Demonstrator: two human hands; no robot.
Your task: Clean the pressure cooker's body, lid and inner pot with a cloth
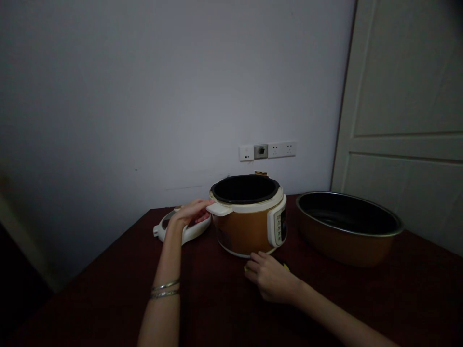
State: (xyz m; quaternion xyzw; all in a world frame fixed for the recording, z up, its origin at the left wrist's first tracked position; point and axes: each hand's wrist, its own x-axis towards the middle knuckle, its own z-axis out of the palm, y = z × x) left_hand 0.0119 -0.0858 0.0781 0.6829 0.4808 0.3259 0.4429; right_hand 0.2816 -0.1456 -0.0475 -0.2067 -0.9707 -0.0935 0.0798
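An electric pressure cooker (242, 229) with an orange body, white rim and side control panel stands lidless on the dark red table. Its black inside is in shadow. My left hand (193, 211) grips the white side handle at the cooker's left, partly over the detached white lid (191, 234) lying behind it. Low at the cooker's front, my right hand (269, 277) is closed, fingertips by the base. Yellow bits of something dark and mostly hidden show at both sides of that hand; I cannot tell its kind.
A large oval pan (347, 246), orange outside and dark inside, stands on the table (217, 303) to the right. Wall sockets (282, 149) are behind the cooker. A pale panelled door (405, 144) rises at the right, and the table's left edge runs diagonally.
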